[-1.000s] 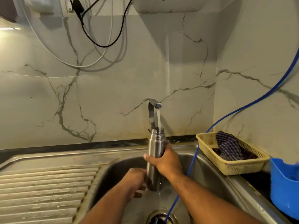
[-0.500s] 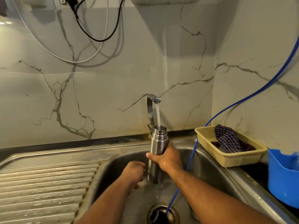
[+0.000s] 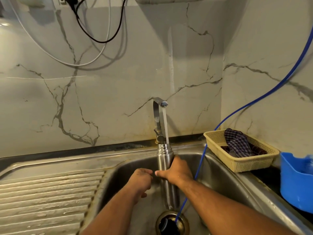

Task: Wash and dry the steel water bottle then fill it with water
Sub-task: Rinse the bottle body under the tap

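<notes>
The steel water bottle [image 3: 165, 160] stands upright over the sink basin [image 3: 220, 175], its open mouth under the tap [image 3: 160, 102]. A stream of water runs from the spout into the mouth. My right hand [image 3: 177, 173] grips the bottle round its middle, thumb across the front. My left hand [image 3: 141, 180] hangs just left of the bottle with loosely curled fingers, holding nothing and close to my right thumb. My right hand and forearm hide part of the bottle's right side.
A blue hose [image 3: 254, 102] runs from the right wall down into the drain [image 3: 171, 223]. A yellow basket [image 3: 245, 161] with a checked cloth [image 3: 237, 143] sits right of the sink, a blue container [image 3: 296, 180] beyond it. The ribbed draining board [image 3: 47, 197] lies left.
My left hand has let go of the bottle's lower end and drawn off to the left. My right hand has lowered the bottle a little below the spout.
</notes>
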`<state>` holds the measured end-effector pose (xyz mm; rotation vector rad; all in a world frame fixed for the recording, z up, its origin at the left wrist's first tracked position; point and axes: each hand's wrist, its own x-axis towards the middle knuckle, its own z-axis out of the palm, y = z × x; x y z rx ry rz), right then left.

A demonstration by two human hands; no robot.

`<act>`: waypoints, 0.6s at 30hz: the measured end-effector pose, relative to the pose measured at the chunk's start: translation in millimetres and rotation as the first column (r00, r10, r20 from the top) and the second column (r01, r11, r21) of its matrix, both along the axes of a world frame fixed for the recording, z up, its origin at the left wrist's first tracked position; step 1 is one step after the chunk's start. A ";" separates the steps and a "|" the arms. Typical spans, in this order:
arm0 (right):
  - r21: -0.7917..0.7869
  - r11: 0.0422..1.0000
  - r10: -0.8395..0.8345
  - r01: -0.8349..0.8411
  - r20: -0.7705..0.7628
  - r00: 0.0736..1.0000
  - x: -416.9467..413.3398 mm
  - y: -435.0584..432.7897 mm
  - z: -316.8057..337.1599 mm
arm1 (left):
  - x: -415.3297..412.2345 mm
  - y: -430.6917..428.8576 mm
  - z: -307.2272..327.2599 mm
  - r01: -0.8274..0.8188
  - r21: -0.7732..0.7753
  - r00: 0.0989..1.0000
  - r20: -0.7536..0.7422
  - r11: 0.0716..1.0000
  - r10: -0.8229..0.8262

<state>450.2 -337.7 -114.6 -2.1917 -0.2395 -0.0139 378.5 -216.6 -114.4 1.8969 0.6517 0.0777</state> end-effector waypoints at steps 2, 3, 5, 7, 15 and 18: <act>0.020 1.000 -0.006 0.006 0.016 1.000 0.6 1.3 -1.0 | -2.4 -0.1 3.5 0.004 0.000 1.000 -0.010 1.000 -0.004; 0.043 0.999 -0.009 0.009 0.017 1.000 1.1 1.2 -2.3 | -2.9 0.2 4.0 0.001 -0.008 1.000 -0.010 1.000 -0.001; 0.028 1.000 -0.002 0.002 -0.002 1.000 -0.6 -1.6 0.3 | -2.9 -0.1 2.7 0.000 -0.023 1.000 0.002 1.000 0.000; 0.019 1.000 0.004 -0.004 -0.003 1.000 -0.6 -3.5 1.7 | -4.2 -0.1 2.9 0.004 -0.018 1.000 0.011 1.000 -0.004; 0.114 0.993 0.027 -0.025 -0.012 1.000 -0.8 -12.2 12.4 | -6.2 3.0 -1.1 0.070 -0.015 0.990 -0.123 0.997 -0.071; 0.168 0.985 0.058 -0.043 -0.085 0.995 -4.3 -14.0 18.1 | -7.8 2.3 1.4 0.055 -0.118 0.975 -0.207 0.991 -0.079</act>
